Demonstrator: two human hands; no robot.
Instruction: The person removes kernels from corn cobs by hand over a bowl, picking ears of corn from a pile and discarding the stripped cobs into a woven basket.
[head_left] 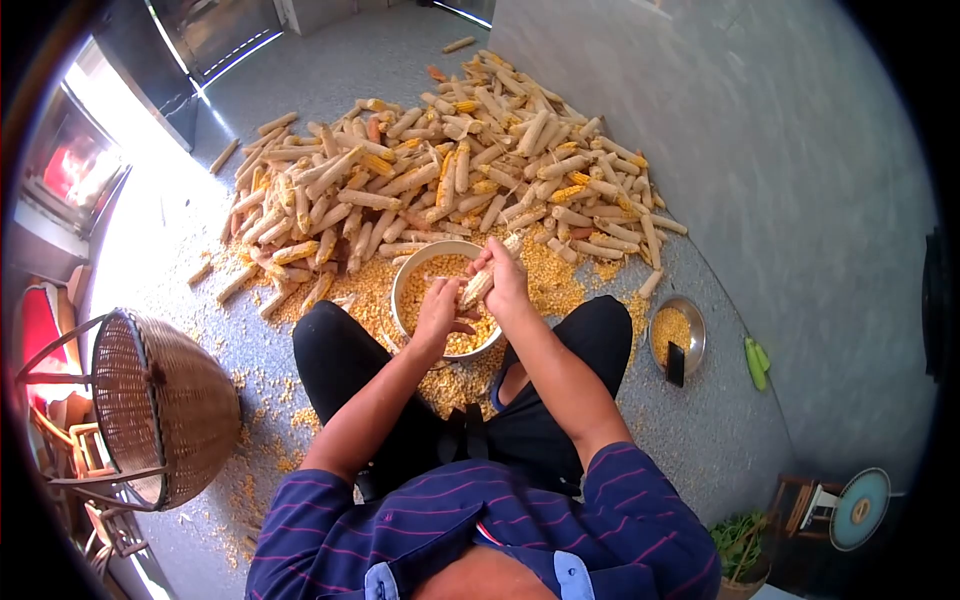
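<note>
My right hand (507, 280) is closed around a pale, mostly bare corn cob (478, 290), held at a slant over a round basin (397, 298). Its upper end sticks out above the fist. Close to the cob's lower end is my left hand (437, 313), with bent fingers and thumb apart; whether it touches the cob I cannot make out. Loose yellow corn kernels (430, 274) lie in the basin between my knees.
Behind the basin rises a big heap of corn cobs (400, 180), some with kernels. Spilled kernels cover the floor around it. A wicker basket (190, 410) lies at left. On the right are a metal bowl (698, 345) of kernels with a dark phone-like object (675, 366), and green vegetables (755, 364).
</note>
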